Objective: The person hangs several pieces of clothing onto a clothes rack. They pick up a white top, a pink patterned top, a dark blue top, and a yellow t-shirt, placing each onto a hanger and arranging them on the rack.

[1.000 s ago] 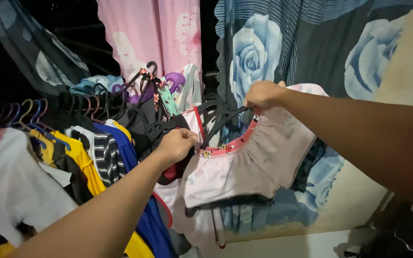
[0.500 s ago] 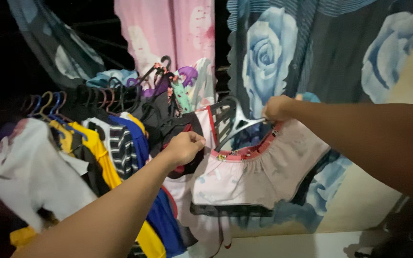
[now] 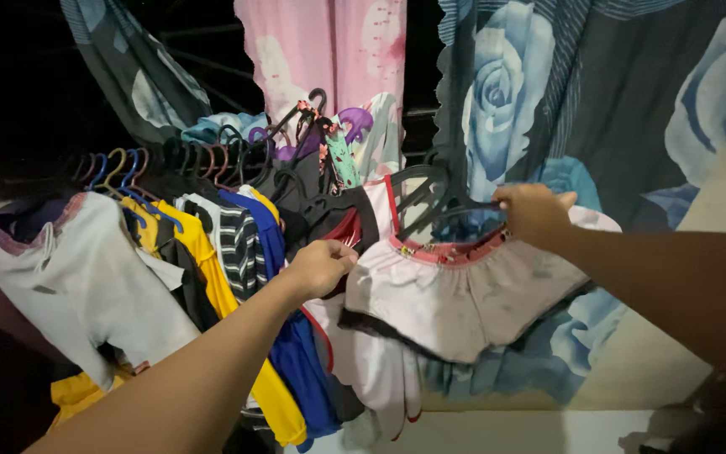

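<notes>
**2 hands stretch pale pink shorts beside a crowded clothes rail**

The left hand is closed in a fist, its fingers curled tight on the left end of the red waistband of the pale pink shorts. The right hand grips the right end of the same waistband, fingers folded shut over the cloth and over a black hanger that rises just behind the band. The shorts hang spread between the 2 hands, waistband up, dark hem down, in front of a dark curtain with blue roses. To the left, touching the left forearm, garments crowd a rail on coloured hangers: a yellow shirt, a blue shirt, a black-and-white striped top and a white shirt. A pink floral curtain hangs behind the rail.
</notes>
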